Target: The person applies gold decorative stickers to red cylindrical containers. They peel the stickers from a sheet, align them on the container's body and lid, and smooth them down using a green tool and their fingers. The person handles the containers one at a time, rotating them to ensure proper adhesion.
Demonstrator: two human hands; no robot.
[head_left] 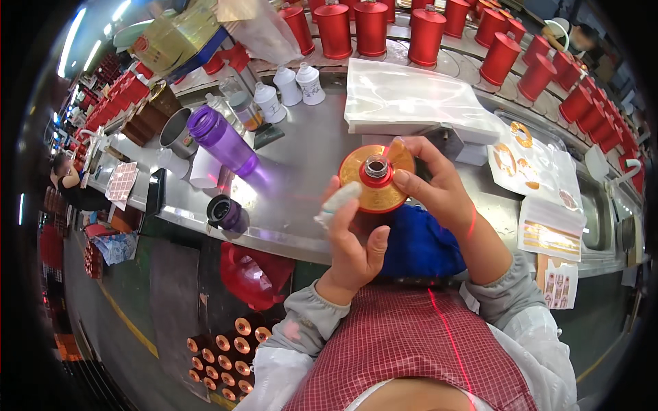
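Observation:
A red bottle point(379, 211) faces me mouth up at the bench's near edge, with a clear threaded neck. Around the neck its shoulder carries a gold ring decal point(360, 181). My right hand point(439, 181) is closed at the bottle's right side, thumb and forefinger pinching a raised gold piece of the decal beside the neck. My left hand point(353, 250) is at the left side, fingers apart and thumb stretched out, fingertips close to the rim. A white wrap point(340, 198) covers one left finger. Below the bottle lies a blue cloth point(421, 243).
A purple bottle point(223, 142) and its dark lid point(226, 212) stand left. Small white bottles point(271, 103) and plastic-wrapped sheets point(404, 96) lie behind. Gold decal sheets point(528, 164) are at right, near a sink point(600, 219). Red bottles point(370, 27) line a curved conveyor.

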